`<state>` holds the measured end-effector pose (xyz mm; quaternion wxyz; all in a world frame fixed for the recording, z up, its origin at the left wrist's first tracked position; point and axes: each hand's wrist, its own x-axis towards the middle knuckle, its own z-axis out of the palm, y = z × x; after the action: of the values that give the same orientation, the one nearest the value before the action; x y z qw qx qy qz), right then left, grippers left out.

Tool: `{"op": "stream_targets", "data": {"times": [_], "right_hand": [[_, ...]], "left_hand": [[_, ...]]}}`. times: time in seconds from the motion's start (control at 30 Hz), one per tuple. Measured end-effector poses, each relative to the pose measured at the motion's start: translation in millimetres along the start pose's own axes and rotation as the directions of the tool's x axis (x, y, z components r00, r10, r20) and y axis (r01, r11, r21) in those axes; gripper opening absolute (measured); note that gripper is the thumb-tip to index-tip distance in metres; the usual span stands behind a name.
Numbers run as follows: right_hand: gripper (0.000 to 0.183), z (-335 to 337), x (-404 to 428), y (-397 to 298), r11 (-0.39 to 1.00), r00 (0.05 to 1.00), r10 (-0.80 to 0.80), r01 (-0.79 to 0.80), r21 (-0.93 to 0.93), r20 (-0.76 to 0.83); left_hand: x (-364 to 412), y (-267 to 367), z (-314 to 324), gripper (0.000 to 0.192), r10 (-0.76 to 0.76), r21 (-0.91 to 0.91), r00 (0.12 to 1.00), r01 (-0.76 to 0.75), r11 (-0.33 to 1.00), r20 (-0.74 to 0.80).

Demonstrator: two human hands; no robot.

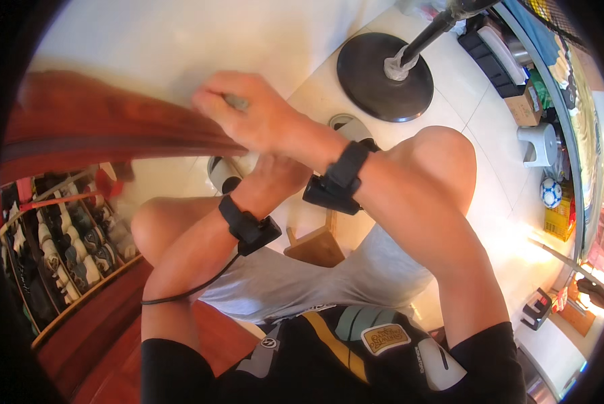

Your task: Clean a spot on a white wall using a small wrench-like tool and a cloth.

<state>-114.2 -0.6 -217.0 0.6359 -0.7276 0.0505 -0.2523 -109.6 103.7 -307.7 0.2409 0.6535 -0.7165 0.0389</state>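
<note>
My right hand (254, 113) is curled near the top of a red-brown wooden furniture panel (125, 121). A small grey-green thing (237, 102) shows between its fingers; its kind is unclear. Just below, my left hand (277, 174) reaches up behind the right hand and wrist, which hide its fingers. Whether it holds anything cannot be seen. Both wrists wear black straps with small black devices, and a cable runs from the left one. At the left, a divided drawer or compartment (74, 242) contains rows of rolled cloth items.
A round black stand base (383, 76) with a pole rests on the tiled floor. Slippers (350, 126) are by the feet, and a small wooden stool (314, 247) is between the legs. To the right are a plastic stool (537, 145), a ball (550, 193) and a yellow crate (559, 219).
</note>
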Motion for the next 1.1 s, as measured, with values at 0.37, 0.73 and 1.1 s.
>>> {"op": "stream_targets", "data": {"times": [0.37, 0.73, 1.1], "right_hand": [[0.027, -51.1, 17.1, -53.0, 0.996, 0.954, -0.082, 0.089, 0.010, -0.289], [0.042, -31.2, 17.7, -38.7, 0.978, 0.945, 0.059, 0.011, 0.210, -0.322], [0.039, -36.6, 22.0, -41.3, 0.939, 0.919, -0.055, 0.181, 0.294, -0.390]], "left_hand": [[22.7, 7.7, -21.4, 0.013, -0.064, 0.038, 0.990, 0.060, 0.997, 0.124], [20.4, 5.0, -17.0, 0.019, -0.163, -0.052, 0.959, 0.179, 0.982, 0.232], [17.5, 6.5, -23.4, 0.018, -0.239, -0.046, 0.952, 0.252, 0.967, 0.190]]}}
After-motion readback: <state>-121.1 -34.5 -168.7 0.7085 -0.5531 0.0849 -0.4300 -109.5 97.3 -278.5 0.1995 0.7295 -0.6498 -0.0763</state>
